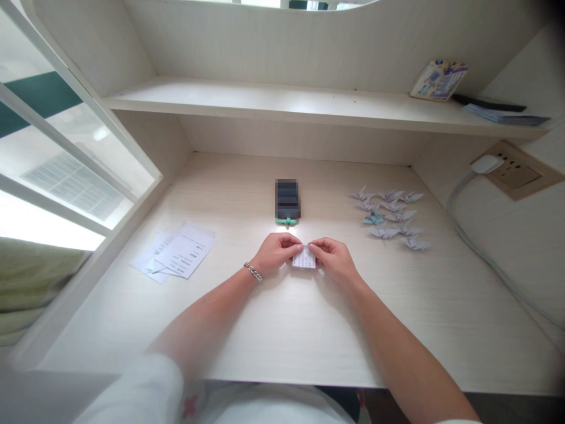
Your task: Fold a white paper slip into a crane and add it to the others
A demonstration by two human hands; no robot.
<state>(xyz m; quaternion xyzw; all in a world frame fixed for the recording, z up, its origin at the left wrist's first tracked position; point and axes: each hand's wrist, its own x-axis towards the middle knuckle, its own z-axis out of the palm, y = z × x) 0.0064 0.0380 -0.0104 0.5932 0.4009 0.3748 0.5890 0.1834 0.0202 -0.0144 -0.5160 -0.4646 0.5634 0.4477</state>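
Note:
A small folded square of printed paper (304,258) is held between both hands over the middle of the desk. My left hand (278,252), with a chain bracelet (253,271) at the wrist, pinches its upper left edge. On the other side, my right hand (334,257) pinches the upper right edge, thumb on top. Both sets of fingertips meet near the paper's top. The fingers beneath the paper are partly hidden.
A phone (287,199) in a green case lies beyond the hands. Several folded paper cranes (392,207) stand at the right, one crane (373,218) bluish. Loose paper sheets (188,250) overlap at the left. A shelf (265,103) spans the back; a cable (468,235) hangs from the wall socket (516,171).

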